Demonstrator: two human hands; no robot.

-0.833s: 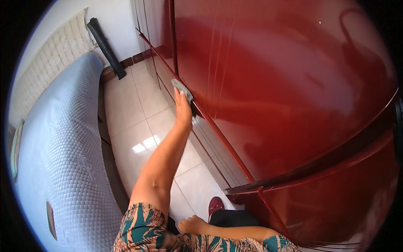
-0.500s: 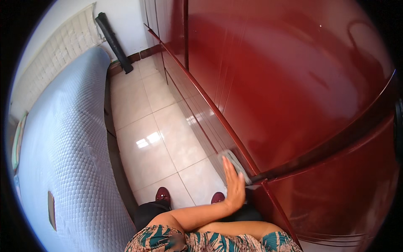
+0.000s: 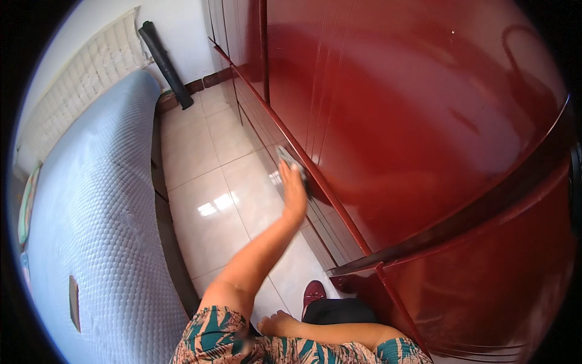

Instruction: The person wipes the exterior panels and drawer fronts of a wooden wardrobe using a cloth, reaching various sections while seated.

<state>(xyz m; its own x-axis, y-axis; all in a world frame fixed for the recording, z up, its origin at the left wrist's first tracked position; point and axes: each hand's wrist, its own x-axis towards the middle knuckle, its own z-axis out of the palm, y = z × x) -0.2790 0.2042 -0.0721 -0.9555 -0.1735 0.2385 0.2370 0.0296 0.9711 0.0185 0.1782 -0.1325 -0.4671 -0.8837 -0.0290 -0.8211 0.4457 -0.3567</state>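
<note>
My left hand [image 3: 294,189] is stretched far forward, pressing a grey cloth [image 3: 290,158] against the glossy lower front of the dark red wardrobe [image 3: 376,133]. The cloth lies between my fingers and the panel, just below the raised red ledge [image 3: 315,172]. Close to my body, my right hand [image 3: 276,323] rests low with its fingers curled in. I see nothing held in it.
A bed with a pale blue quilted mattress [image 3: 103,200] runs along the left. Between bed and wardrobe is a strip of shiny tiled floor [image 3: 194,158]. A black roll [image 3: 165,64] leans on the far wall beside a cream headboard [image 3: 91,67]. My dark red shoe [image 3: 314,292] shows below.
My left hand has slid the cloth forward and away along the wardrobe's lower front, from near its closest corner. My right hand, hidden before behind the left arm, now shows.
</note>
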